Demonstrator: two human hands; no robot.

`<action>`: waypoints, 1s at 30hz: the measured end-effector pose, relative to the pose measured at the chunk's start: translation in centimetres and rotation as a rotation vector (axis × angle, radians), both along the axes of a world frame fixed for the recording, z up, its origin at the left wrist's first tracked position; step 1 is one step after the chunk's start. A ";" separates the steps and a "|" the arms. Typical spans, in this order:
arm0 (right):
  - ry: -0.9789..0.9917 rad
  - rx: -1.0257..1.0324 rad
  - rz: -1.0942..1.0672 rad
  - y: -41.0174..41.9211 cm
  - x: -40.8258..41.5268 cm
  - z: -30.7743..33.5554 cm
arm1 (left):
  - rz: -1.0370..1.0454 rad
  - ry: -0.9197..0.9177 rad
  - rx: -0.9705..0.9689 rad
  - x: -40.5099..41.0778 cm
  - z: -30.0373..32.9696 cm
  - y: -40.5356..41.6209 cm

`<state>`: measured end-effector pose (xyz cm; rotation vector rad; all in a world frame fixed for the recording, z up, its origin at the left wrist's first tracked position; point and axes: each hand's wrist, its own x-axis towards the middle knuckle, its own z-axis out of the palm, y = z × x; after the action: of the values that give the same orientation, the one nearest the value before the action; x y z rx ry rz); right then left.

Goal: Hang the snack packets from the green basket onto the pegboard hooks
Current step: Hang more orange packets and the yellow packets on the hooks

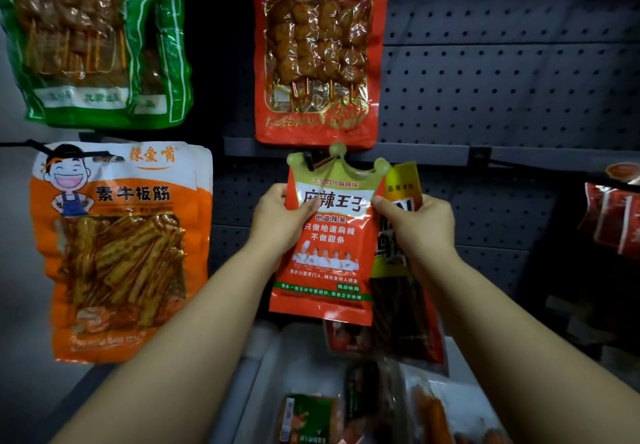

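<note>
Crown-topped packet pinched at both side edges by left hand, right hand; bare pegboard rightward

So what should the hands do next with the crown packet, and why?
Probably push the crown packet a little further back along the black hook. The hook tip already seems to poke through near the packet's top, and the left hand and right hand both grip its sides. The right hand also holds a yellow packet behind it, waiting its turn.
</note>
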<state>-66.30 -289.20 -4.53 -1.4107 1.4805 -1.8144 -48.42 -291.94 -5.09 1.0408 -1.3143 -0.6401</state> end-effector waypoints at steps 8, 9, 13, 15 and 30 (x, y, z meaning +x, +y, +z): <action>0.008 0.035 -0.025 -2.6 -0.9 -0.3 | 0.060 -0.012 0.036 -1.1 -0.1 -1.3; 0.006 0.042 -0.022 -2.7 -1.2 -0.4 | 0.069 -0.017 0.040 -1.2 -0.1 -1.5; -0.043 0.069 0.017 -2.8 -2.7 -1.4 | 0.113 -0.035 0.024 -1.7 0.0 -1.9; -0.050 0.061 0.051 -2.5 -3.3 -2.1 | 0.152 -0.056 -0.008 -2.0 -0.1 -2.1; -0.058 -0.162 -0.294 4.9 -9.3 -5.4 | 0.367 -0.362 -0.343 -3.2 -3.3 2.5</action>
<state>-75.64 -284.26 -9.98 -1.2515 1.6108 -2.1768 -51.67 -289.46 -8.38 1.1030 -1.4298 0.0564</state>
